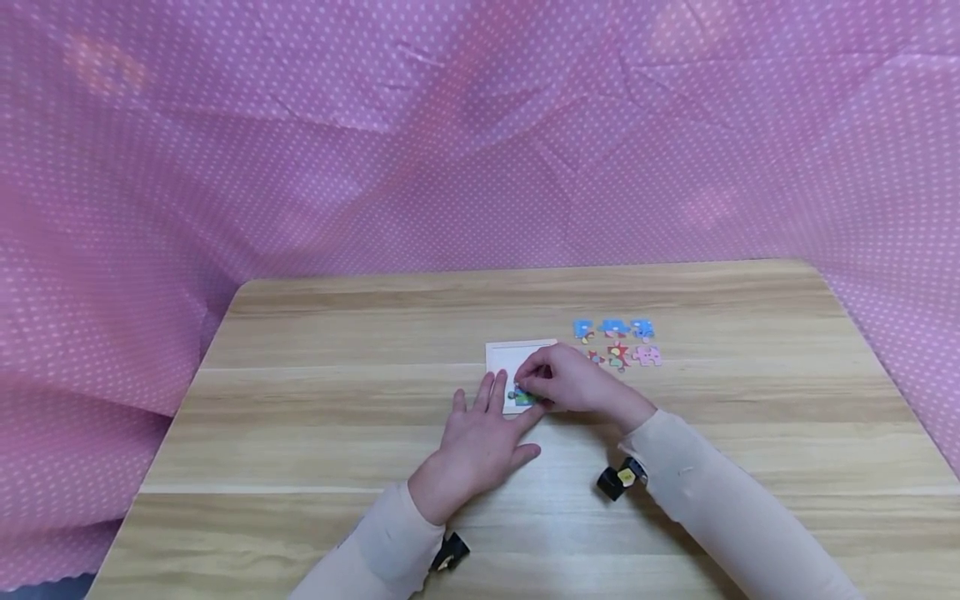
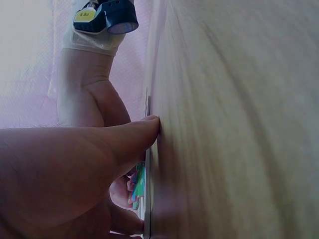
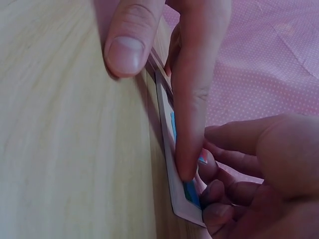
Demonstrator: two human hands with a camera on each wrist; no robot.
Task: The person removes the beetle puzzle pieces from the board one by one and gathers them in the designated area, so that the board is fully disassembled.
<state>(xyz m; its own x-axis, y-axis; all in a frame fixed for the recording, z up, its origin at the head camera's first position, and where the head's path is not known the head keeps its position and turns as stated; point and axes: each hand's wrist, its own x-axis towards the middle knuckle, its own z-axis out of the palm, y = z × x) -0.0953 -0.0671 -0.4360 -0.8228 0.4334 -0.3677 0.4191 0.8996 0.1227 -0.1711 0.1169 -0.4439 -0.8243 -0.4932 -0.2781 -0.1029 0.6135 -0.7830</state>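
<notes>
A small white puzzle tray with a raised rim lies flat on the table. Along its near side, green-and-blue jigsaw pieces are set in. My left hand lies spread with straight fingers, reaching over the tray's left and near edges; its index finger presses on a blue piece in the right wrist view. Over the tray's right half, my right hand pinches a jigsaw piece, of which a small red-and-blue part shows between the fingers. The right hand hides much of the tray.
Right of the tray lie several loose jigsaw pieces in two rows: blue ones behind, red and pink ones in front. A pink dotted curtain hangs beyond the wooden table. Black wrist cameras hang below both sleeves.
</notes>
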